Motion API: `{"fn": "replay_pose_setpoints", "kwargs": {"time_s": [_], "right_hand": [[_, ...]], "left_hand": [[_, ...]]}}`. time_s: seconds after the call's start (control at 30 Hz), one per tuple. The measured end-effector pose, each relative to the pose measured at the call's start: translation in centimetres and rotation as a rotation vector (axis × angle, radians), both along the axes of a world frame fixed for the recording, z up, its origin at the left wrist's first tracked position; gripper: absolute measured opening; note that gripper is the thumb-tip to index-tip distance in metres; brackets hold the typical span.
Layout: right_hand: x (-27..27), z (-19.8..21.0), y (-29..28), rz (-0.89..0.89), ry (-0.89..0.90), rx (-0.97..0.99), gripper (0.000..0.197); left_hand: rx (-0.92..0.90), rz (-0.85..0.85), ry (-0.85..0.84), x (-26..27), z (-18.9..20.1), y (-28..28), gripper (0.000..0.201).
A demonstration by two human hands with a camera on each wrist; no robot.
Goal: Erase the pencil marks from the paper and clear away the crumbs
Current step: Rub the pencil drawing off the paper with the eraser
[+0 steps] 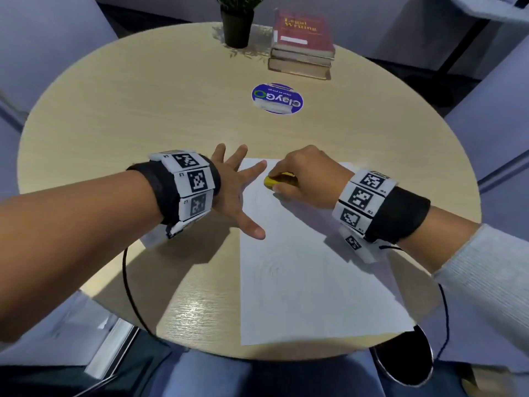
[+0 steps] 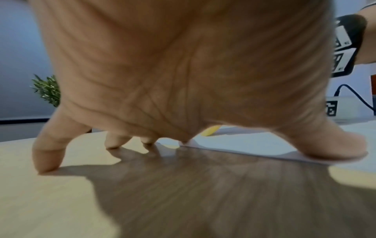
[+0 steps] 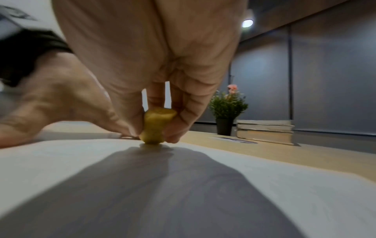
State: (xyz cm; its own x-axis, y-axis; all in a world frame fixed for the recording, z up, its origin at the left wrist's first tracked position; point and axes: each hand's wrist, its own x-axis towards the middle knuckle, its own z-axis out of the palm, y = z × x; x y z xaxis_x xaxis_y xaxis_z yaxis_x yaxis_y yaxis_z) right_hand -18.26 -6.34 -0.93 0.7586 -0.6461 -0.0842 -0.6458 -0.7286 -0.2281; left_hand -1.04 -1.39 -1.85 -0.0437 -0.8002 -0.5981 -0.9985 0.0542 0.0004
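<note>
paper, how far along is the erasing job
Done: no cleared patch or crumbs can be made out. In hand: right hand presses the yellow eraser on the paper near its far edge; left hand pins it. Left: faint pencil swirls nearer the person, then crumbs.

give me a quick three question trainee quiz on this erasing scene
1. True or false: the right hand pinches the yellow eraser against the paper.
2. Which fingers of the left hand rest on the paper? A) thumb and index B) all five C) none
3. Fill in: the potted plant stands beside a stack of ____.

Key: 1 true; 2 A; 3 books.
</note>
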Motion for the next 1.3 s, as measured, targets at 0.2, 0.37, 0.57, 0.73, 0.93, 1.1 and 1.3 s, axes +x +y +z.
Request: {"fn": "replay_pose_setpoints", "kwargs": {"time_s": [0.2, 0.37, 0.57, 0.73, 0.93, 1.1, 1.3], "right_hand": [[0.0, 0.1, -1.5, -0.007, -0.051, 0.017, 0.031], [0.6, -0.1, -1.1, 0.169, -0.055, 0.045, 0.024], [0.8, -0.4, -0.9, 0.253, -0.027, 0.000, 0.026], [0.2, 0.0, -2.0, 0.166, -0.032, -0.014, 0.026], [0.4, 0.3, -2.2, 0.129, -0.036, -0.019, 0.026], [1.1, -0.1, -0.9, 0.236, -0.044, -0.012, 0.025], [1.7, -0.4, 0.3, 0.334, 0.013, -0.032, 0.029]], "left_hand": [[-0.027, -0.015, -0.003, 0.5, -0.8, -0.2, 0.148], [-0.022, -0.011, 0.001, 0.2, -0.8, -0.2, 0.148], [-0.015, -0.005, 0.004, 0.4, -0.6, -0.1, 0.144], [-0.004, 0.006, 0.005, 0.1, -0.5, 0.0, 0.143], [-0.010, 0.012, 0.012, 0.2, -0.5, 0.0, 0.144], [-0.023, 0.012, 0.022, 0.2, -0.6, 0.1, 0.144], [-0.020, 0.009, 0.035, 0.3, -0.5, 0.3, 0.139]]}}
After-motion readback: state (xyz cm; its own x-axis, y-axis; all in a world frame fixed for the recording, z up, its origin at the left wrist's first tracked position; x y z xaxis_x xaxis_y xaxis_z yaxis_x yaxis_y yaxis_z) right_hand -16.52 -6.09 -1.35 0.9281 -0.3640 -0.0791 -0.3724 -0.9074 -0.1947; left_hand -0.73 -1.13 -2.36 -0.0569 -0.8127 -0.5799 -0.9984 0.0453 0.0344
